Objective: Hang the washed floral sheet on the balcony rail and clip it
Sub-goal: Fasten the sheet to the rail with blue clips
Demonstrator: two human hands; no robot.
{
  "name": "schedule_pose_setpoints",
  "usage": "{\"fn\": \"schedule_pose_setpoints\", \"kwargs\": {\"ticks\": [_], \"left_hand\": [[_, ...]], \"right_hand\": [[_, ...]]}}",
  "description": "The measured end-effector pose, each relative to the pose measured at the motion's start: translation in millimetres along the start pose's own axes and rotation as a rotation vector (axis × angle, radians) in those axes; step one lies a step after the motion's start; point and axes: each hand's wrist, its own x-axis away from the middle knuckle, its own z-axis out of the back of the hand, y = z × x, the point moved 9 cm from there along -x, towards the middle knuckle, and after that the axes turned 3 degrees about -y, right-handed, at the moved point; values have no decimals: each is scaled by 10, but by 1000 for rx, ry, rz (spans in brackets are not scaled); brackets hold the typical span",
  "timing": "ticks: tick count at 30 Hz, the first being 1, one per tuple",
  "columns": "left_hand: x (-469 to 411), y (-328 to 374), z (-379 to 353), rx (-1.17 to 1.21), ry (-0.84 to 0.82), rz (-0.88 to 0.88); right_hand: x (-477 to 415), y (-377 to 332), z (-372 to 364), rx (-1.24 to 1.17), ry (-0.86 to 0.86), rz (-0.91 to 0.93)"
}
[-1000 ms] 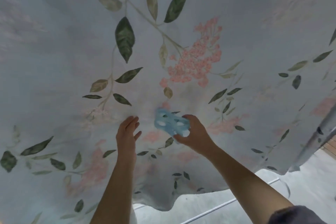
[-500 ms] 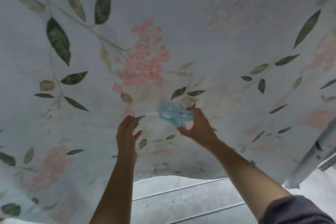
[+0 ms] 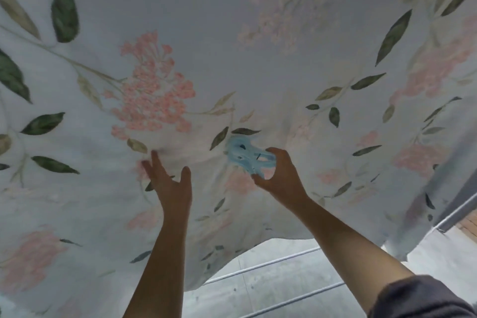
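Observation:
The floral sheet (image 3: 258, 33), pale with pink blossoms and green leaves, hangs over me and fills most of the view. A light blue plastic clip (image 3: 245, 156) is pressed against the cloth at centre, and my right hand (image 3: 280, 175) pinches its handles between thumb and fingers. To the left of the clip my left hand (image 3: 170, 181) is raised with fingers spread and straight, fingertips touching the sheet. The rail under the cloth is hidden.
Below the sheet's hanging edge run thin metal rails (image 3: 271, 266) over a grey concrete floor (image 3: 258, 292). A grey post (image 3: 454, 214) slants at the right edge, with brick (image 3: 468, 224) beside it.
The view has shifted so the sheet's pattern slid left. My right hand has pushed the clip up into the cloth. My left hand has opened wider, fingers spread.

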Motion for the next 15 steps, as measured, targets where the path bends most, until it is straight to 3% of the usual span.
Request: {"fn": "schedule_pose_setpoints", "kwargs": {"ticks": [4,6,12,15], "left_hand": [[-135,114,-127,-55,5,-47],[-211,111,-212,-74,13,-52],[-179,133,-714,-127,-74,-164],[-144,184,-891,-108,-89,-159]], "right_hand": [[34,904,693,128,276,-380],[88,1198,862,182,297,-505],[-156,682,486,76,69,-81],[-238,998,743,154,205,-194]]}}
